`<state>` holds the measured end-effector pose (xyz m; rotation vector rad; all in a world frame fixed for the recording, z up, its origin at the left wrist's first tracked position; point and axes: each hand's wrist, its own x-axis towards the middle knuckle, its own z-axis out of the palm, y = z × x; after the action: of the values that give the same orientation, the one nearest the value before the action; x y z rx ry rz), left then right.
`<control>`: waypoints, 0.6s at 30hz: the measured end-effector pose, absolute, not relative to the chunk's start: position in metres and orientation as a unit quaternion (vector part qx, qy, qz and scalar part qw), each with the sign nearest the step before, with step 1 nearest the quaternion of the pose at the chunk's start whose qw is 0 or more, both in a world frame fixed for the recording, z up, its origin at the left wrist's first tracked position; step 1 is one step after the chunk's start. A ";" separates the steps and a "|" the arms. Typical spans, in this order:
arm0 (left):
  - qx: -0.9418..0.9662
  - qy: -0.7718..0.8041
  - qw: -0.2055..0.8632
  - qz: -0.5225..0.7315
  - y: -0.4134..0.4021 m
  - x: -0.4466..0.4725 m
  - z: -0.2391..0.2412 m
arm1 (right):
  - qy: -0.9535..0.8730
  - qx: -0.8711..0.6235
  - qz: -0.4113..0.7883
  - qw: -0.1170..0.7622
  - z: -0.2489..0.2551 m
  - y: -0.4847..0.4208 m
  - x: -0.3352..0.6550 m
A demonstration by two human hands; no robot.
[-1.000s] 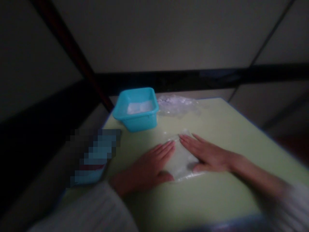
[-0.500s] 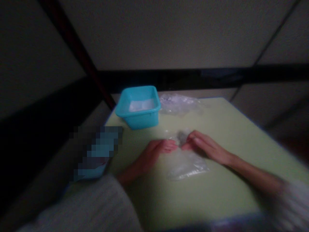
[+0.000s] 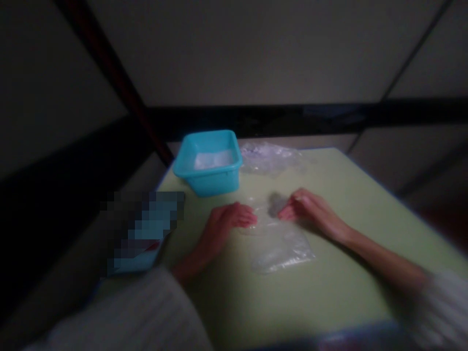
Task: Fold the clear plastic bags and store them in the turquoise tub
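A clear plastic bag (image 3: 280,246) with something white in it lies flat on the pale green table (image 3: 329,282). My left hand (image 3: 224,226) has its fingers curled onto the bag's far left corner. My right hand (image 3: 310,212) pinches the bag's far right corner, fingers bent together. The two hands are a short way apart along the bag's far edge. The picture is dim and soft, so the exact grip is hard to make out.
A turquoise plastic tub (image 3: 208,163) holding white powder stands at the table's far left. Crumpled clear plastic (image 3: 272,157) lies to its right. A blurred-out blue object (image 3: 142,231) sits at the left edge. Dark floor lies beyond the table.
Both hands lay flat on the bag a second ago. They have slid to its far edge, curled their fingers onto the corners and moved slightly apart.
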<state>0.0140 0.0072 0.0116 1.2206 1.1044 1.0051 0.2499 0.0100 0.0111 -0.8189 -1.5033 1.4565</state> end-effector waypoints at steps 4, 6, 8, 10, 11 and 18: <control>0.525 0.469 0.582 0.408 0.005 0.016 0.010 | -0.675 -0.327 0.549 0.368 0.012 0.007 0.248; 0.532 0.470 0.581 0.398 0.006 0.016 0.006 | -0.694 -0.327 0.541 0.345 0.011 0.007 0.248; 0.542 0.473 0.576 0.388 0.008 0.015 0.002 | -0.706 -0.328 0.532 0.333 0.010 0.008 0.249; 0.552 0.475 0.569 0.382 0.009 0.015 -0.001 | -0.722 -0.329 0.515 0.325 0.010 0.008 0.250; 0.556 0.474 0.567 0.380 0.009 0.015 -0.002 | -0.730 -0.330 0.505 0.322 0.010 0.009 0.250; 0.546 0.478 0.570 0.386 0.007 0.017 0.000 | -0.735 -0.334 0.501 0.313 0.012 0.007 0.248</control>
<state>0.0173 0.0071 -0.0003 1.2804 1.1213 0.9050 0.2478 0.0069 0.0123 -0.8797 -1.9378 1.3202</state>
